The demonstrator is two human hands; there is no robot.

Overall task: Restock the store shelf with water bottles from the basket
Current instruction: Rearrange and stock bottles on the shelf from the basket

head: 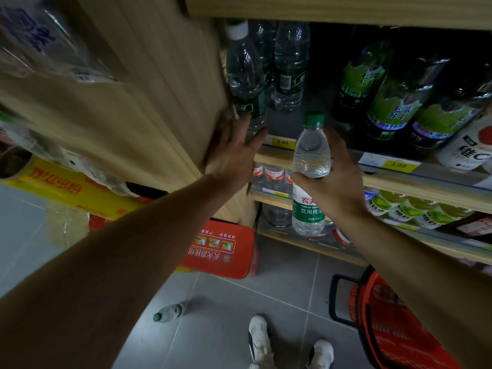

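- Your right hand grips a clear plastic water bottle with a green cap and green label around its middle, thumb at the front and fingers curled behind it, holding it upright just in front of the light wooden store shelf.
- Your left hand has its fingers spread and straight, fingertips touching the base of a clear water bottle with a white cap that leans at the shelf's left end, against the wooden side panel.
- Behind that one stands another clear bottle with a dark green label, further in on the same shelf.
- To the right on that shelf sit dark bottles with bright green labels, tilted in the wide-angle view, above yellow price tags on the shelf edge (they read 2.00 and 3.00).
- The orange plastic basket with a black handle sits on the grey tiled floor at the lower right, beside your white shoes.
- One small green-capped bottle lies on its side on the floor, well apart from the basket.
- A red box with printed pictures rests against the base of the side panel.
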